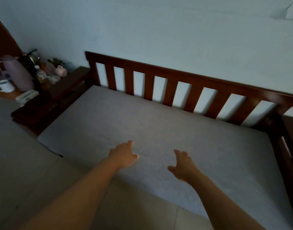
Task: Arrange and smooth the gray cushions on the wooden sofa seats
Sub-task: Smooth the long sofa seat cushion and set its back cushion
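Gray cushion [159, 130] covers the whole seat of the wooden sofa [183, 77], its far edge tucked against the slatted backrest and its near edge hanging toward the tiled floor [26, 163]. Seen from the head camera, both bare arms reach out over the near part of the cushion. Left hand [124, 155] is spread palm-down, fingers loosely extended, gripping nothing; whether it presses the fabric or hovers just above cannot be told in the dim, blurred light. Right hand [183, 165] sits just beside it, also above the cushion's near part, fingers splayed and slightly curled, empty. Left of the cushion, past the sofa's armrest, a side table [14, 95] carries a white mug [4, 86], a pale pitcher [18, 75] and blurred clutter.
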The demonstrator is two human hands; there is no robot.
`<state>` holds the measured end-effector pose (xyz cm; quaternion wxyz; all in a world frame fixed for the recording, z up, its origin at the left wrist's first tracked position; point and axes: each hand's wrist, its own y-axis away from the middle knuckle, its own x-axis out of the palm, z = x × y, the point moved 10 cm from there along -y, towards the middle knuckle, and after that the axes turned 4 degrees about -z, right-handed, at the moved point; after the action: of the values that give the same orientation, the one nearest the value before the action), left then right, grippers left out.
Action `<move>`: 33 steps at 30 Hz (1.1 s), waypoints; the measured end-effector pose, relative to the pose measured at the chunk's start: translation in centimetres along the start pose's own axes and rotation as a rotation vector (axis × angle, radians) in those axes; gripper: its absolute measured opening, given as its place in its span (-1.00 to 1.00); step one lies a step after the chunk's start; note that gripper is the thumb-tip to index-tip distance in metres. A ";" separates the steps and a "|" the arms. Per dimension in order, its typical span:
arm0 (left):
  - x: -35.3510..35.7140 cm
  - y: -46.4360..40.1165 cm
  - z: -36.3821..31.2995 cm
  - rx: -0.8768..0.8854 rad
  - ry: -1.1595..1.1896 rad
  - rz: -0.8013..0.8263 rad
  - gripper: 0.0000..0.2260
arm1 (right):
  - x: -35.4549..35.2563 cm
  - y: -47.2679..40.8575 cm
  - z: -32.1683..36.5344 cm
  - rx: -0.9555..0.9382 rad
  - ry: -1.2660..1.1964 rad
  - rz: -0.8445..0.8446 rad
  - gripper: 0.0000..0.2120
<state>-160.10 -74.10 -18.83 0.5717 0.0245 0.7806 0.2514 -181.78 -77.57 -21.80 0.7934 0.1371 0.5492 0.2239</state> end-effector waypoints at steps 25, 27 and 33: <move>1.5 -6.3 10.5 0.097 -0.070 0.181 -0.40 | 8.2 -4.2 9.9 0.107 -0.063 0.016 -0.27; 2.3 -7.1 10.9 0.129 -0.067 0.206 -0.39 | 9.1 -4.5 9.9 0.142 -0.059 0.017 -0.27; 4.8 -9.5 12.8 0.248 -0.123 0.264 -0.38 | 12.4 -5.6 10.8 0.245 -0.096 -0.008 -0.27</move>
<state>-147.77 -76.15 -29.83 0.5729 0.2126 0.7592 0.2242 -166.87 -75.83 -30.62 0.7969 0.2413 0.5345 0.1451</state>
